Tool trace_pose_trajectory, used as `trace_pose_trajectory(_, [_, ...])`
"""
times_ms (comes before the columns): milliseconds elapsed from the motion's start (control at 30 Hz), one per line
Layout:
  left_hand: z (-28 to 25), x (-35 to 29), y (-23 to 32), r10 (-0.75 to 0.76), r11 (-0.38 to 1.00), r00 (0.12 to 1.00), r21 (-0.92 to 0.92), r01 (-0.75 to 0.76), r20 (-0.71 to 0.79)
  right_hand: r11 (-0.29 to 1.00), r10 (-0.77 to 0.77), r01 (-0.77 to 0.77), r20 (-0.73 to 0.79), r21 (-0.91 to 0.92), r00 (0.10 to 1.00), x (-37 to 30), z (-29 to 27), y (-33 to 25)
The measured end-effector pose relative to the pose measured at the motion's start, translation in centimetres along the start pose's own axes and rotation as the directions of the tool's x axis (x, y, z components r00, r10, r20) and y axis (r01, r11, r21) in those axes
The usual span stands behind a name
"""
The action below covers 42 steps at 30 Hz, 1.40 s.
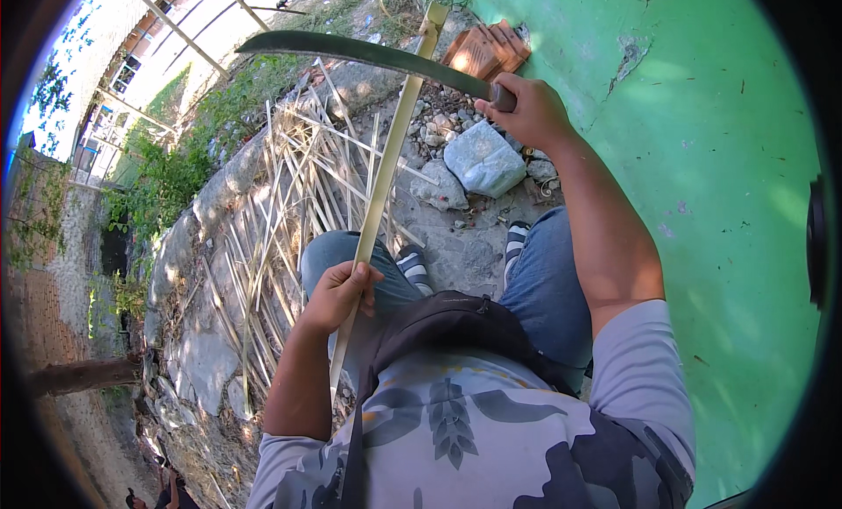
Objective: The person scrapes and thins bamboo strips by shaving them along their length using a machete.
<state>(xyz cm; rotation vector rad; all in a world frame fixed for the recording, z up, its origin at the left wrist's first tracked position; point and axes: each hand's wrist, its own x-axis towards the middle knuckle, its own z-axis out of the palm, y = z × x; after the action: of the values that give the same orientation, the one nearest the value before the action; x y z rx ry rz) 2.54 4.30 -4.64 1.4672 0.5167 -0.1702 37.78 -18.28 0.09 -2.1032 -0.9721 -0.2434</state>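
A long pale bamboo strip (391, 158) runs upright through the middle of the view, from beside my body to the far stones. My left hand (344, 291) is closed round its lower part, above my left knee. My right hand (529, 114) grips the short handle of a machete (368, 54), whose long dark curved blade points left. The blade crosses the strip near its far end; whether the edge touches or bites into it, I cannot tell.
A heap of split bamboo strips (289, 184) lies on the stony ground to the left. Ahead are a pale stone block (485, 160), loose rocks (438, 186) and stacked orange roof tiles (488, 51). A green wall (702, 202) rises on the right. Another person (167, 491) shows at the lower left.
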Motion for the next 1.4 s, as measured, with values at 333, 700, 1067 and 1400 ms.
trace_pose_trajectory(333, [1.8,0.5,0.4,0.037,0.990,0.986,0.140,-0.014,-0.160,0.973,-0.209,0.218,0.112,-0.075,0.971,-0.7,2.6,-1.0])
trace_pose_trajectory(700, [3.2,0.9,0.0,0.283,0.816,0.919,0.572,-0.080,-0.275,0.942,-0.188,0.283,0.415,-0.179,0.890,-1.3,4.3,-3.3])
trace_pose_trajectory(1067, [3.9,1.1,0.1,0.312,0.749,0.902,0.661,-0.039,-0.300,0.952,-0.064,0.204,0.507,-0.227,0.860,-1.5,4.6,-2.4])
trace_pose_trajectory(1400, [3.8,1.0,0.5,0.258,0.781,0.914,0.625,-0.006,-0.314,0.943,0.060,0.155,0.608,-0.295,0.792,-1.3,5.0,-4.4])
